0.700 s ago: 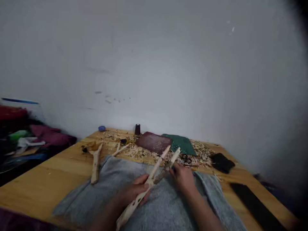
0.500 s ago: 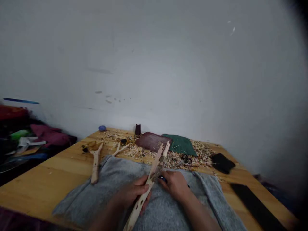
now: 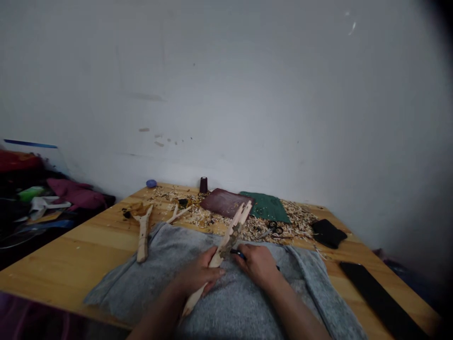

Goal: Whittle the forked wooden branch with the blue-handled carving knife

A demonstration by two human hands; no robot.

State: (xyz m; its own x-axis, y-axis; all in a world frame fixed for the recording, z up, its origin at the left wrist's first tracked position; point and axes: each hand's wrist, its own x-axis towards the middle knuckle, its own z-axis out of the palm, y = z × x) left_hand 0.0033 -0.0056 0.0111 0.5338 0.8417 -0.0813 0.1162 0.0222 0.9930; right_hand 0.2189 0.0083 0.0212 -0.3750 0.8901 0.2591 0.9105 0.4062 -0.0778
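Clock directions were taken from the middle of the held stick, with twelve toward the wall. At nine o'clock, a pale Y-shaped wooden piece (image 3: 143, 238) lay on the desk (image 3: 95, 245), its lower end by a rumpled grey cloth (image 3: 148, 276). At seven, the person's left hand (image 3: 202, 274) was wrapped around the long, pale forked stick (image 3: 223, 248), which slanted up over the cloth toward one o'clock, patches of dark bark near its fork. The stick had just turned: its two prongs, spread apart moments earlier, now appeared almost side by side. At four, the right hand (image 3: 258, 264), fingers closed around a slim blue-and-black tool (image 3: 239, 254), had moved from beside the right prong to just beside the bark near the fork. That seemed to shift the work from the prong to this rougher part; whether the tool touched the wood could not be told. Between two and three, black-handled scissors (image 3: 275, 228), partly hidden before, lay in plain view among pale wood shavings (image 3: 299, 215). Farther out at three sat a folded black cloth (image 3: 329, 233).
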